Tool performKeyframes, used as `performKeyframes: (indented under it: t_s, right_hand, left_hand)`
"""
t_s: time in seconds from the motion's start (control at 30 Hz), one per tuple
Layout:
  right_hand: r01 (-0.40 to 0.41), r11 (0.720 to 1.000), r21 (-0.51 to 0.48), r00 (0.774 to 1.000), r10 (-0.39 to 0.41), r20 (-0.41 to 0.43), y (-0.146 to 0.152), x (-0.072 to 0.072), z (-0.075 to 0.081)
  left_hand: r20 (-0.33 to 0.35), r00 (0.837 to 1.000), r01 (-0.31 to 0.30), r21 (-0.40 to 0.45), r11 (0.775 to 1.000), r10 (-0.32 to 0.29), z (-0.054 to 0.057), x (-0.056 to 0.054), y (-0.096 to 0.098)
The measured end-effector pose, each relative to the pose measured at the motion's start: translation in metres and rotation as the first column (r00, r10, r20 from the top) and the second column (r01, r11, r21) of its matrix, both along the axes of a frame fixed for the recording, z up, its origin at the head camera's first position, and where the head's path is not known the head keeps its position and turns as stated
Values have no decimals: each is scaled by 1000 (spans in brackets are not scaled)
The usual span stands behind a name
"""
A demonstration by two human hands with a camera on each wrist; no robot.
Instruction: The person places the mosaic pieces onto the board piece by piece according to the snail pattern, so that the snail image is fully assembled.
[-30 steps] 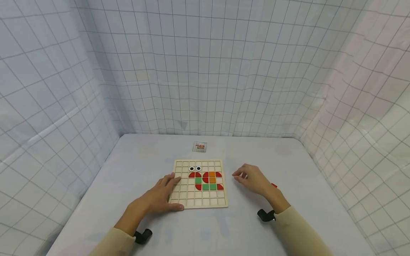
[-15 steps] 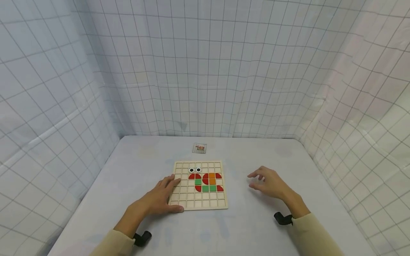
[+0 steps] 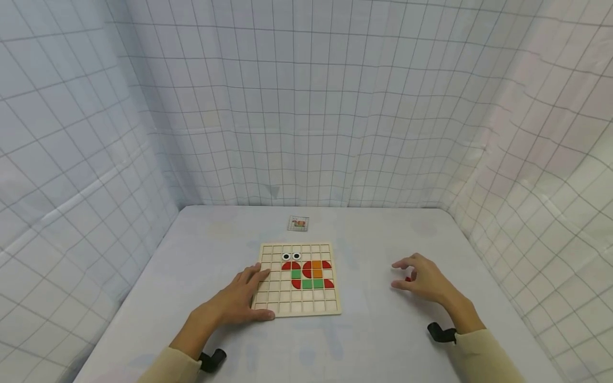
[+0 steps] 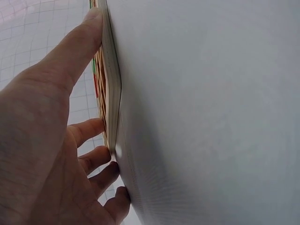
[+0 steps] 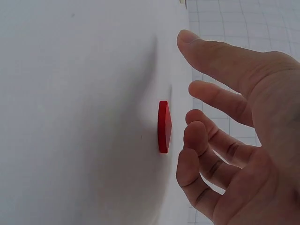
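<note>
A pale wooden grid board point(image 3: 282, 306) lies mid-table, with red, green and orange tiles and two eye tiles point(image 3: 296, 256) set in its cells. My left hand point(image 3: 234, 298) rests on its left side, fingers and thumb spread over the edge; the left wrist view shows the thumb point(image 4: 79, 44) along that edge. To the right of the board, my right hand point(image 3: 426, 279) hovers over the table with thumb and fingers apart, holding nothing. Just under it lies one loose red tile point(image 5: 164, 127), seen nearly edge-on in the right wrist view and mostly hidden by the hand in the head view.
Behind the board lies a small picture card point(image 3: 298, 223) printed with a coloured figure on a grid. The white table point(image 3: 364, 340) is enclosed by white grid-patterned curtains point(image 3: 306, 106) at the back and both sides.
My right hand has moved rightward, away from the board, to above the loose red tile, and its fingers have parted. The left hand has stayed on the board.
</note>
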State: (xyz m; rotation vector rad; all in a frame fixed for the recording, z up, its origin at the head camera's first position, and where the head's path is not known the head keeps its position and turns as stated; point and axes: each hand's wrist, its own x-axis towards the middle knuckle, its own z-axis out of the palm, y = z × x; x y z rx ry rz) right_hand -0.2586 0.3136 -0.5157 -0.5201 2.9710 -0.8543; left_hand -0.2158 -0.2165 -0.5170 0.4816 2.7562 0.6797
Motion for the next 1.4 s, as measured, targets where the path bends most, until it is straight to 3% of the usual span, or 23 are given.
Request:
performKeyframes:
  t_s: [0.37, 0.67, 1.4]
  right_hand:
    - [49, 999, 10, 999, -49, -1, 19, 6, -7]
    - [56, 998, -15, 998, -56, -15, 21, 6, -7]
    - [4, 1000, -27, 1000, -4, 3, 15, 6, -6]
  left_hand:
    - [2, 1000, -13, -3, 1000, 13, -7, 1, 0]
    - [-13, 1000, -3, -12, 1000, 3, -1, 0, 0]
    - [4, 1000, 4, -6, 1000, -4, 2, 0, -1]
